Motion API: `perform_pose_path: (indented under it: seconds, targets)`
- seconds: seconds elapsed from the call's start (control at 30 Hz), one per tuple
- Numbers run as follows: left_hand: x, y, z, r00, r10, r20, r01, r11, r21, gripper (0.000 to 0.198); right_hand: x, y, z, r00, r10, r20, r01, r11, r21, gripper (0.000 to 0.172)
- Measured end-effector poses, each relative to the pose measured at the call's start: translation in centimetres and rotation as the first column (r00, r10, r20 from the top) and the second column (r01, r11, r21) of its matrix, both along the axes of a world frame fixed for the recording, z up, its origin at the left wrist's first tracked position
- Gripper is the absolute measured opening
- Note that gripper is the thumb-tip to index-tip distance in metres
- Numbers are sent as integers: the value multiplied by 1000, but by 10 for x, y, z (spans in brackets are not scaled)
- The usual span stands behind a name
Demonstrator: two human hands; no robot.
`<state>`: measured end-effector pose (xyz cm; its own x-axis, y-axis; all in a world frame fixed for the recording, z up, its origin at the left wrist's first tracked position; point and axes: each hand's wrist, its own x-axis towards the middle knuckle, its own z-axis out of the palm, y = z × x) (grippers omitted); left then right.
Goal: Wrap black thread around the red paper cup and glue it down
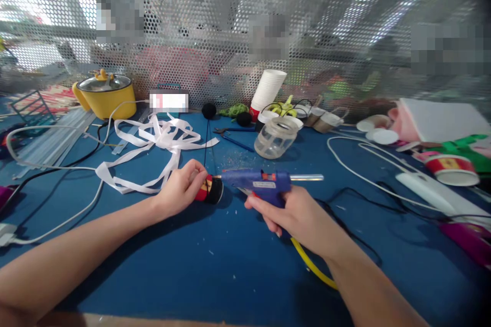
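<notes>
My right hand (291, 217) is wrapped around the grip of a blue hot glue gun (249, 183), with a clear glue stick (309, 178) poking out of its rear. My left hand (180, 189) holds a small red paper cup (202, 192) on its side, the end nearer the glue gun covered in black. The nozzle touches or nearly touches the cup beside my left fingertips. From the cup, a strand of black yarn (206, 148) runs up to a black yarn ball (209, 110). My left fingers hide part of the cup.
Tangled white ribbon (164, 135) lies behind my left arm. Further back stand a yellow pot (111, 102), a clear jar (276, 138) and stacked white cups (268, 87). Pliers (238, 129) lie near the jar. White cables and a power strip (437, 194) sit right.
</notes>
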<state>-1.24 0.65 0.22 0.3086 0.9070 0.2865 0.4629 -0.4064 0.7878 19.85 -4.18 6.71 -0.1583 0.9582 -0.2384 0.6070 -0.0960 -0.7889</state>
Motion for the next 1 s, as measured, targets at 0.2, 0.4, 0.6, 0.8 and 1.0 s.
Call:
perform_pose_path:
  seconds: [0.2,0.4,0.6,0.8,1.0]
  targets:
    - [0,0,0,1000,4,-11,-3,1000,11,15,-1,-3,-4,994,-20,106,18,1000,17,25]
    - [0,0,1,1000,5,-8,-5,1000,10,13,-4,-3,-3,987,-10,161,2,999,50,26]
    - [0,0,0,1000,9,-23,-8,1000,13,15,-6,-5,0,986,-9,166,-3,997,72,22]
    - [0,1,1,999,18,-37,-18,1000,11,15,-5,-8,-3,989,-6,146,-8,996,93,20]
    - [0,-1,1,999,15,-33,-15,1000,13,15,-4,-10,-4,991,17,131,-32,994,108,17]
